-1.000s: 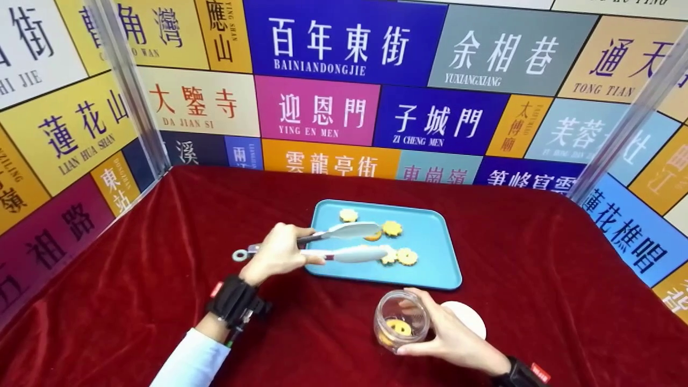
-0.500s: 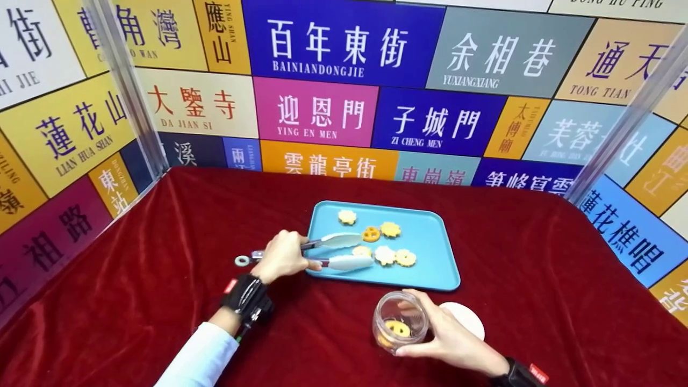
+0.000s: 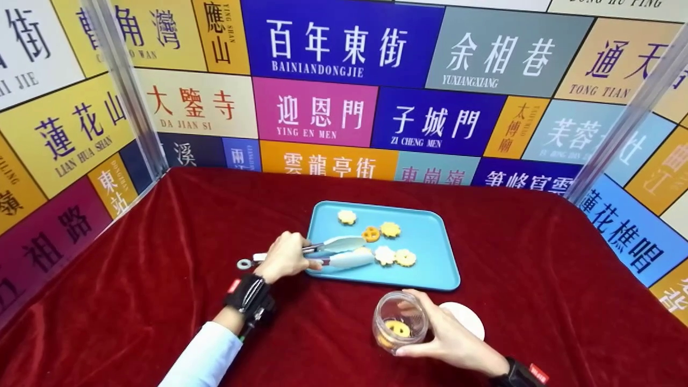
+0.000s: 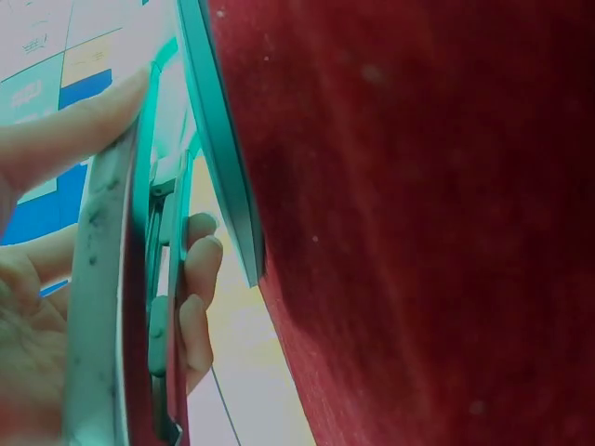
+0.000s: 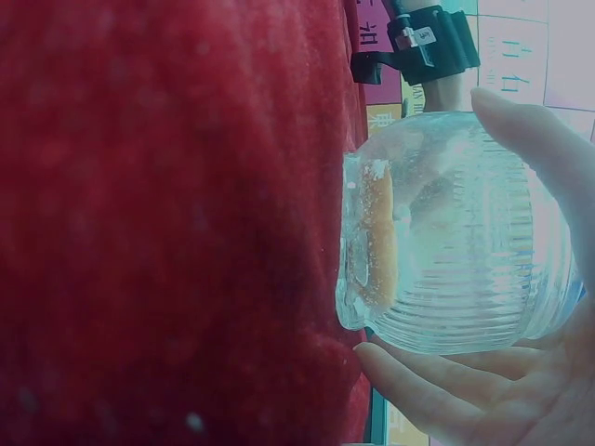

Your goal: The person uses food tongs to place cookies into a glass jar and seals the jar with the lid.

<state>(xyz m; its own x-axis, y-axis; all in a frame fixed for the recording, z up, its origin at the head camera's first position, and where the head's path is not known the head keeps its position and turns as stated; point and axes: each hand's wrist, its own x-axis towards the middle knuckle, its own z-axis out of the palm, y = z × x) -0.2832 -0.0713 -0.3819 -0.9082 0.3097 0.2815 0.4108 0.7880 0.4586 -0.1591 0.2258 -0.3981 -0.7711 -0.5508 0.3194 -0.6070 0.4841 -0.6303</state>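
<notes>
My left hand grips a pair of tongs with pale tips over the blue tray. Partly hidden between the spread tips lies a pale cookie. A pretzel-shaped cookie sits just past the upper tip, near a flower-shaped cookie. In the left wrist view, thumb and fingers hold the tong handles from both sides. My right hand holds a clear ribbed jar, tilted in the head view, its mouth uncovered. A yellow cookie lies at its bottom.
A white round lid lies on the red cloth, partly behind the right hand. More flower-shaped cookies are on the tray. Clear corner posts and printed sign panels rise behind the table.
The tongs have drawn back left and lowered, their tips now either side of the pale cookie. During the last half second they have narrowed slightly. The right hand and jar stay in place.
</notes>
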